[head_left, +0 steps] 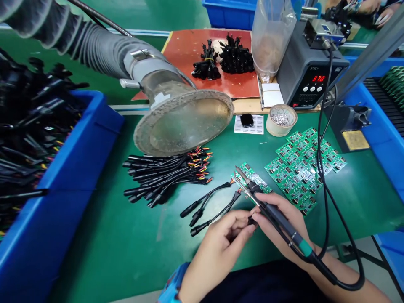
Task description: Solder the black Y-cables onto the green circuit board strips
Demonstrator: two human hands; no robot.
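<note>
My right hand (287, 223) is closed around a soldering iron (284, 225) with a dark handle and a green band. A thin metal tube runs along the iron, and its tip points up and left over a green circuit board (252, 174). My left hand (225, 242) pinches a small black piece (251, 221), mostly hidden by the fingers; the right fingertips meet it there too. Two black cable leads (217, 208) with coloured wires lie at the board's left edge. Whether the wires are joined to it I cannot tell.
Bundled black cables (164, 174) lie beneath a fume extraction hood (186, 120). Right of it are several green circuit boards (303, 168), a solder tub (281, 120) and a soldering station (311, 71) reading 370. A blue bin (63, 181) of cables stands left. The iron's cord (344, 219) loops right.
</note>
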